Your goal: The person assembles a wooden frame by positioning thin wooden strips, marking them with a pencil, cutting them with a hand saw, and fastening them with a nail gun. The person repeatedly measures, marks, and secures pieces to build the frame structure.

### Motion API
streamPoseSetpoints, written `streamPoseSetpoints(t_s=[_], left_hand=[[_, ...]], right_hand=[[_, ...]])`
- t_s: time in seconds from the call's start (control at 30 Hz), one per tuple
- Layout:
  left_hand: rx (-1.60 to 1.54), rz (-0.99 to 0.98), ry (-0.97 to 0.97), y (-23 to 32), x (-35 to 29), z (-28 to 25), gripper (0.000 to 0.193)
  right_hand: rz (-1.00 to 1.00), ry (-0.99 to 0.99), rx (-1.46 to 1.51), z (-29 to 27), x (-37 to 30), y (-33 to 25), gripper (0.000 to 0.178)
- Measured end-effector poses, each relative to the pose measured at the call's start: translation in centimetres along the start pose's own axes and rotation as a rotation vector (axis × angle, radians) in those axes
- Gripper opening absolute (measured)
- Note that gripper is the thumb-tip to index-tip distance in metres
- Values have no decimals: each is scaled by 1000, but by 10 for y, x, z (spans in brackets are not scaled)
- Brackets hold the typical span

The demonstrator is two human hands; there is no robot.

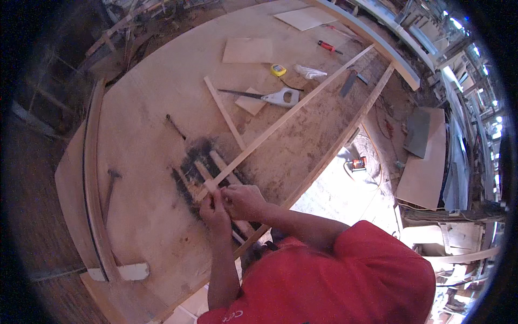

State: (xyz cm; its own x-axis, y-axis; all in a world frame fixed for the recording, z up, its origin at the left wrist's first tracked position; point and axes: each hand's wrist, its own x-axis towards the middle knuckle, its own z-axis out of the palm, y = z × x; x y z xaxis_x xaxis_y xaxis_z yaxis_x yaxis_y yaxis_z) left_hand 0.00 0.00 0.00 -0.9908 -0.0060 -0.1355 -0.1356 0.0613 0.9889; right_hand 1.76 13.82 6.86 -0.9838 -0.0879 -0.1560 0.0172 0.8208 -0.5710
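Big plywood workbench (pixel 151 216), dusty with a dark scorched-looking patch in the middle. On it: a handsaw (pixel 270 97), a yellow tape measure (pixel 278 69), a red-handled screwdriver (pixel 329 47), a hammer (pixel 110 189), a long thin wood strip (pixel 291 113), and a square plywood offcut (pixel 248 50).

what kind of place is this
Most likely a carpentry workshop. A big plywood worktable carries a handsaw, a yellow tape measure and a hammer, and both hands grip the end of a long wooden strip.
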Motion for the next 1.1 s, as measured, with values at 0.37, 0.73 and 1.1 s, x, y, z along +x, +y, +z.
streamPoseSetpoints(t_s=[0.37, 0.73, 1.1], left_hand=[[-230, -163, 457, 49, -10, 3, 42], [-436, -322, 786, 41, -63, 35, 39], [-372, -227, 775, 20, -92, 12, 39]], right_hand=[[561, 883, 178, -223, 141, 392, 29], [418, 316, -597, -260, 259, 498, 54], [206, -13, 1033, -293, 231, 351, 25]])
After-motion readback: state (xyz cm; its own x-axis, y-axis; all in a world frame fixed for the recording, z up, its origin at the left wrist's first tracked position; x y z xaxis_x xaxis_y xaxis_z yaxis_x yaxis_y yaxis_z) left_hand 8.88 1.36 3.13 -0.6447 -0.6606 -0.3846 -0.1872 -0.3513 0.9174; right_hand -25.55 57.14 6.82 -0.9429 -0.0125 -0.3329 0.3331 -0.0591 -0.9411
